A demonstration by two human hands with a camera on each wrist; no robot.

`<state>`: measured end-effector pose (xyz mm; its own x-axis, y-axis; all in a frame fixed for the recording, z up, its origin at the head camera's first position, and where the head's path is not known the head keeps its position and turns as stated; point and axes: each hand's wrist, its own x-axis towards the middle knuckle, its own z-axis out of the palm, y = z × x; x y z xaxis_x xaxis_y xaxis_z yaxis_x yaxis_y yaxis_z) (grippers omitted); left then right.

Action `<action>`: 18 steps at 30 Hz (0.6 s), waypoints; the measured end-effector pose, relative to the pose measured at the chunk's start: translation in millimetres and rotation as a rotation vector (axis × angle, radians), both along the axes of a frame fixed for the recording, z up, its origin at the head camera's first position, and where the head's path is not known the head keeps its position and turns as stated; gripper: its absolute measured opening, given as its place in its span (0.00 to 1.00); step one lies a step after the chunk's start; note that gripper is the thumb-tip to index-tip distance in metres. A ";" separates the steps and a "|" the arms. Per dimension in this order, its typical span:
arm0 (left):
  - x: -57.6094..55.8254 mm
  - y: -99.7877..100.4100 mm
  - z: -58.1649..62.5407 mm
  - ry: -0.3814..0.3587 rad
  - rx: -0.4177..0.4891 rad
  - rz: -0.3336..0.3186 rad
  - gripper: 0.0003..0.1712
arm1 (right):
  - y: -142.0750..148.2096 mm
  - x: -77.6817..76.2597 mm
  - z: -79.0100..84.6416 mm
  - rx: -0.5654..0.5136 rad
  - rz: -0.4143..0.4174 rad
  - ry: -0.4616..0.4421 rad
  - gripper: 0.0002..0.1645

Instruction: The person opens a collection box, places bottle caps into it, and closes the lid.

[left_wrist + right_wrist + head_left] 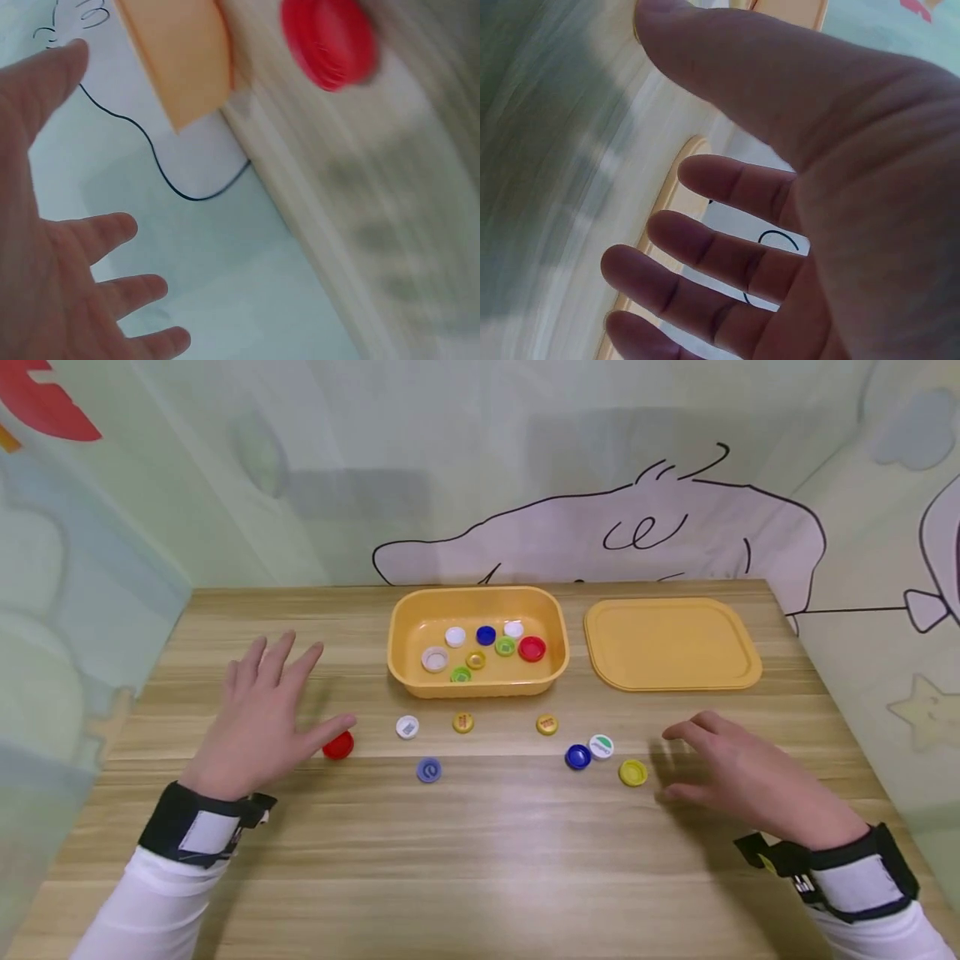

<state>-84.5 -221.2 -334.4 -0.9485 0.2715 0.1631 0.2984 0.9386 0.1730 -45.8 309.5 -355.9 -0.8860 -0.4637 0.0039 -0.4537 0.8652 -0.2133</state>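
My left hand hovers with spread fingers over the left of the table, its thumb overlapping a red bottle cap in the head view. That red cap shows apart from the fingers in the left wrist view. At the right, my right hand holds nothing, fingers loosely bent, beside a yellow cap. Left of that lie a blue cap and a white-and-green cap. Nearer the middle are two gold caps, a white cap and a light blue cap.
An orange-yellow plastic box stands at the back middle, with several caps of mixed colours inside. Its flat lid lies to the right of it. Behind the wooden table rises a printed cloth backdrop.
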 end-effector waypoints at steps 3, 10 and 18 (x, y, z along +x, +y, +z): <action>5.6 -7.7 -6.0 -0.024 -0.008 0.042 0.59 | -1.6 -0.6 -2.8 0.002 0.001 -0.023 0.38; 13.8 -18.0 -23.6 -0.078 -0.035 0.096 0.59 | -16.4 -4.8 -12.1 -0.018 0.044 -0.052 0.32; 16.8 -20.7 -43.0 -0.126 -0.054 0.130 0.57 | -34.6 -7.2 -17.4 -0.008 0.069 -0.106 0.26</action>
<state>-67.8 -241.9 -377.3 -0.9882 0.1505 0.0290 0.1532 0.9767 0.1502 -52.9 274.8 -373.3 -0.8476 -0.5238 -0.0844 -0.4865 0.8308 -0.2705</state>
